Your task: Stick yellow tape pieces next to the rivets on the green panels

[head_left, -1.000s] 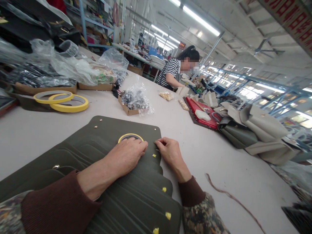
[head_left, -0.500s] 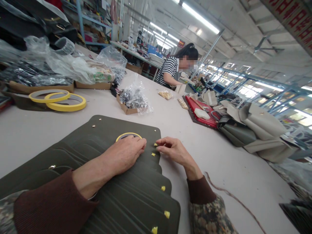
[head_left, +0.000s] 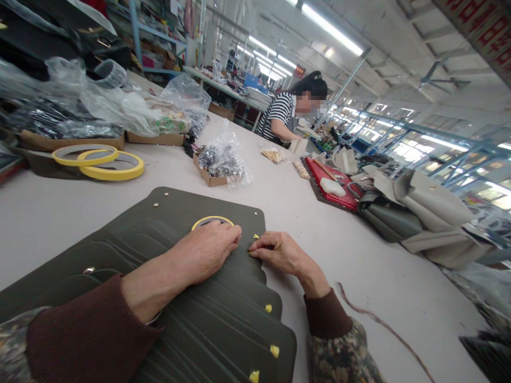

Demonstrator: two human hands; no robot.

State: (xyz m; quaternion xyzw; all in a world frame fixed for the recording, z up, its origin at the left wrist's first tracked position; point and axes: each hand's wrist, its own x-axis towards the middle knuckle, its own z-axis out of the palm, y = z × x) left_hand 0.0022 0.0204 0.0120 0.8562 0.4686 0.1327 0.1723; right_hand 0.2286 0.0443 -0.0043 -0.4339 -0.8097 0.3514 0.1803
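Note:
A fanned stack of dark olive leather panels (head_left: 175, 298) lies on the white table (head_left: 359, 255) in front of me. Small yellow tape tabs (head_left: 274, 351) stick along their right edges. My left hand (head_left: 205, 250) rests on the top panel, fingers curled over a yellow tape roll (head_left: 211, 220). My right hand (head_left: 279, 252) is closed in a pinch at the panel's right edge, fingertips pressing on a yellow tab that they mostly hide.
Two larger yellow tape rolls (head_left: 99, 162) lie at the left. Plastic bags and cardboard boxes (head_left: 217, 165) of hardware sit behind. Beige and grey bag parts (head_left: 419, 213) and a red tray (head_left: 331, 186) lie right. A person in a striped shirt (head_left: 279, 114) works at the far end.
My right hand has come down and leftward onto the panel's edge, covering the lower yellow tab. My left hand has stayed on the tape roll.

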